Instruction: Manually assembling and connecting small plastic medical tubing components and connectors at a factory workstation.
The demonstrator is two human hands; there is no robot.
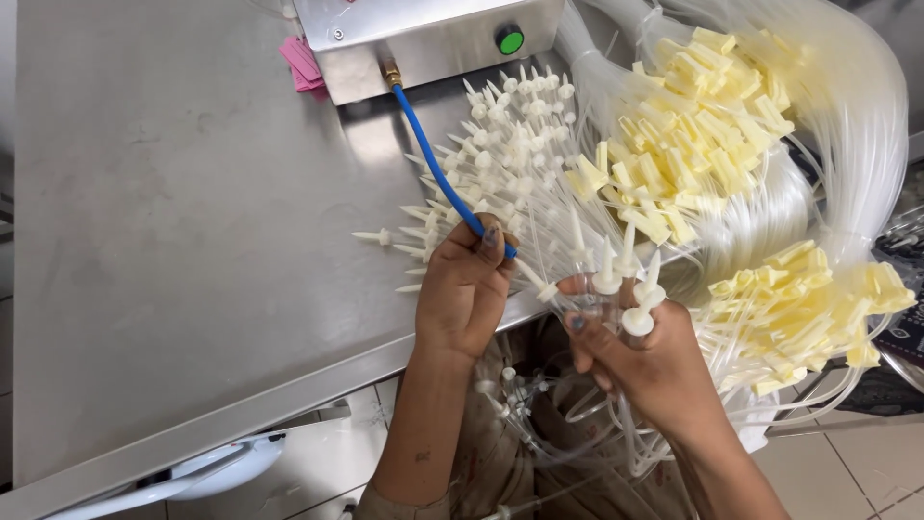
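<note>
My left hand (465, 289) is closed around the end of a thin blue hose (438, 169) that runs back to a metal box (423, 39) with a green button. My right hand (640, 356) grips a bunch of clear plastic tubes with white pointed tips (621, 279) that stick up above my fingers. The hose end sits close to one white tip between the two hands. A fan of several more white-tipped tubes (500, 154) lies on the steel table (173, 241) just beyond my left hand.
Large bundles of clear tubing with pale yellow clamps (693, 125) are piled at the right, more (808, 299) hanging over the table edge. Pink pieces (303, 63) lie beside the metal box. Tiled floor (866, 462) shows below, with a white object (212, 472) under the table.
</note>
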